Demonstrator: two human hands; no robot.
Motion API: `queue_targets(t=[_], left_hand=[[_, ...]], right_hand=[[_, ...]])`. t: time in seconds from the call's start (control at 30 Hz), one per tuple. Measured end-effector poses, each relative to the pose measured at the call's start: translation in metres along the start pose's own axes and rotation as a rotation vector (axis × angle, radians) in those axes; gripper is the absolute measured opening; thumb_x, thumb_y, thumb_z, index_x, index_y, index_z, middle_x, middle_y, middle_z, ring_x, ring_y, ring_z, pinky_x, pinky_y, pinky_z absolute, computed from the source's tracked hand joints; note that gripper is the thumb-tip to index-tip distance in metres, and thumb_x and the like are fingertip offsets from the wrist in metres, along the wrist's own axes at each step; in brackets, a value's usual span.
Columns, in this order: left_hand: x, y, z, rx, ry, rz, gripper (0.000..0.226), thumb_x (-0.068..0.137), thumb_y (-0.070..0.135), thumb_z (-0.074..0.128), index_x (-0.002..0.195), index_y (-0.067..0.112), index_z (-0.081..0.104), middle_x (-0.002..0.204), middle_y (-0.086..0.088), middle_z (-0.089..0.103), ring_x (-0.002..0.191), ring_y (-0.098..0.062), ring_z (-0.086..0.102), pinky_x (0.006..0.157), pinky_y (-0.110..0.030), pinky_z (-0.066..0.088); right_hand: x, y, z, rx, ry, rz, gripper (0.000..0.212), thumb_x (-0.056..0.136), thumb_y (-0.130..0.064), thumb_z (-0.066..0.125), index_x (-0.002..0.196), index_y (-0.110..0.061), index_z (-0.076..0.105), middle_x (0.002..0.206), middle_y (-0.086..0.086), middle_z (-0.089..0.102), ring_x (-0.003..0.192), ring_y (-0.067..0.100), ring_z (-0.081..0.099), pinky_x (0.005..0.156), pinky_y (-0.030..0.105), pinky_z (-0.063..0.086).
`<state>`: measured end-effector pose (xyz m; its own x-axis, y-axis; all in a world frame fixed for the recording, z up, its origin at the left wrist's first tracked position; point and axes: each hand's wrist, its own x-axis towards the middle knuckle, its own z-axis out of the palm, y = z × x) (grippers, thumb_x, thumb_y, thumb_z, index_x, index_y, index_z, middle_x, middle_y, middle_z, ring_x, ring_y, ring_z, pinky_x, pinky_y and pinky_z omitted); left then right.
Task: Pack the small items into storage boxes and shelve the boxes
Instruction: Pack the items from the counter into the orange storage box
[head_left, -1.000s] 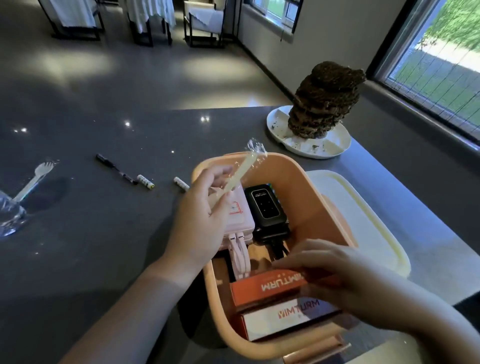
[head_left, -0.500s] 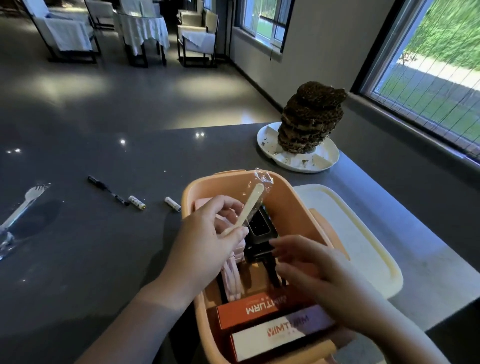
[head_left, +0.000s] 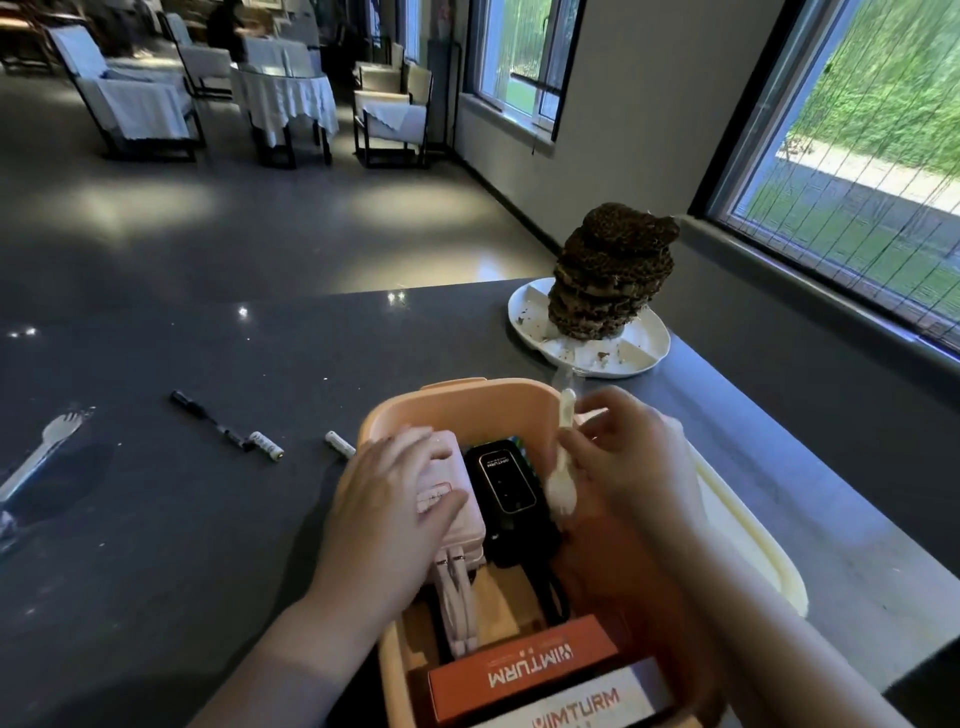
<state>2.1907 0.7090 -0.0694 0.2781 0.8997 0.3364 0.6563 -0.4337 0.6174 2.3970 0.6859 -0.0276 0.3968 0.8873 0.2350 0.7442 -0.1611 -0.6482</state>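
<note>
Left of the box (head_left: 457, 400), batteries (head_left: 267, 445), pen (head_left: 208, 419), fork (head_left: 39, 457).

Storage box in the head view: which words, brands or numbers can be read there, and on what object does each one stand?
"IMTURM", white letters, upside down: on the orange carton at the near end of the storage box.
"IMTURM", orange letters: on the white carton beside it.
Small white print on the black device: too small to read.
Marking on the pink case: blurred, unreadable.
</note>
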Motion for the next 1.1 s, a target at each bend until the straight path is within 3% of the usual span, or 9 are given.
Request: queue_targets(t=[0.1,0.27,0.37,0.47,0.63,0.77,0.93,1.03,1.1], left_hand=[[0.000,-0.012,0.004,0.034,-0.022,-0.038,0.034,0.084,0.037,0.065,0.117,0.029,0.060,0.136,0.017,0.046,0.134,-0.006,0.033,0.113,-0.021,0.004],[0.000,-0.016,0.007,-0.009,0.007,-0.024,0.028,0.085,0.038,0.064,0.112,0.030,0.063,0.135,0.015,0.050,0.134,-0.005,0.035,0.114,-0.027,0.008],[-0.001,-0.017,0.009,-0.009,0.021,-0.019,0.026,0.085,0.037,0.064,0.111,0.030,0.063,0.133,0.016,0.051,0.133,-0.004,0.035,0.115,-0.029,0.010],[-0.002,-0.017,0.008,-0.035,0.037,-0.024,0.024,0.087,0.036,0.063,0.110,0.031,0.063,0.133,0.019,0.050,0.133,-0.001,0.034,0.116,-0.028,0.010],[-0.006,-0.020,0.005,-0.171,0.056,-0.025,0.028,0.087,0.040,0.060,0.115,0.041,0.056,0.137,0.032,0.035,0.134,0.007,0.026,0.114,-0.027,0.020],[-0.003,-0.063,-0.016,-0.159,0.246,-0.154,0.032,0.089,0.047,0.054,0.121,0.041,0.053,0.141,0.027,0.036,0.132,0.007,0.028,0.109,-0.023,0.026],[0.018,-0.129,-0.044,-0.050,0.279,-0.349,0.036,0.081,0.018,0.070,0.116,0.022,0.061,0.117,0.006,0.060,0.112,-0.017,0.055,0.097,-0.043,0.043],[0.037,-0.153,-0.041,0.105,0.159,-0.408,0.044,0.076,0.023,0.072,0.119,0.024,0.060,0.123,0.006,0.060,0.115,-0.020,0.052,0.097,-0.034,0.041],[0.048,-0.163,-0.036,0.194,0.078,-0.431,0.048,0.076,0.030,0.071,0.122,0.027,0.058,0.128,0.009,0.057,0.118,-0.018,0.049,0.096,-0.030,0.038]], right_hand=[[0.015,-0.007,0.004,-0.373,-0.152,-0.061,0.031,0.086,-0.029,0.058,0.116,-0.025,0.053,0.076,-0.006,0.062,0.075,0.022,0.060,0.057,0.031,0.041],[0.022,-0.015,0.019,-0.716,-0.275,-0.191,0.038,0.093,-0.022,0.052,0.130,-0.021,0.045,0.062,-0.004,0.037,0.048,0.013,0.034,0.041,0.029,0.020],[0.025,-0.011,0.020,-0.554,-0.265,-0.109,0.034,0.090,-0.019,0.052,0.124,-0.022,0.051,0.082,-0.001,0.063,0.073,0.023,0.059,0.059,0.031,0.045],[0.024,-0.004,0.020,-0.366,-0.212,-0.041,0.033,0.084,-0.019,0.058,0.116,-0.027,0.058,0.095,-0.003,0.070,0.091,0.021,0.064,0.078,0.033,0.051],[0.021,-0.014,0.042,-0.087,-0.306,-0.064,0.024,0.079,-0.015,0.072,0.099,-0.027,0.064,0.080,-0.013,0.066,0.082,0.011,0.067,0.080,0.033,0.054],[0.027,-0.053,0.058,0.100,-0.287,-0.236,0.022,0.077,-0.019,0.072,0.095,-0.030,0.067,0.079,-0.019,0.067,0.076,-0.008,0.063,0.066,0.005,0.046],[0.051,-0.102,0.108,-0.073,-0.425,-0.396,0.027,0.082,-0.027,0.067,0.109,-0.032,0.066,0.102,-0.015,0.068,0.095,0.004,0.062,0.078,0.017,0.042],[0.071,-0.122,0.156,-0.361,-0.641,-0.466,0.036,0.088,-0.030,0.063,0.123,-0.029,0.060,0.120,-0.005,0.064,0.109,0.016,0.059,0.094,0.029,0.045],[0.081,-0.133,0.182,-0.516,-0.794,-0.473,0.045,0.086,-0.028,0.065,0.130,-0.028,0.054,0.126,0.000,0.060,0.111,0.021,0.058,0.087,0.032,0.048]])
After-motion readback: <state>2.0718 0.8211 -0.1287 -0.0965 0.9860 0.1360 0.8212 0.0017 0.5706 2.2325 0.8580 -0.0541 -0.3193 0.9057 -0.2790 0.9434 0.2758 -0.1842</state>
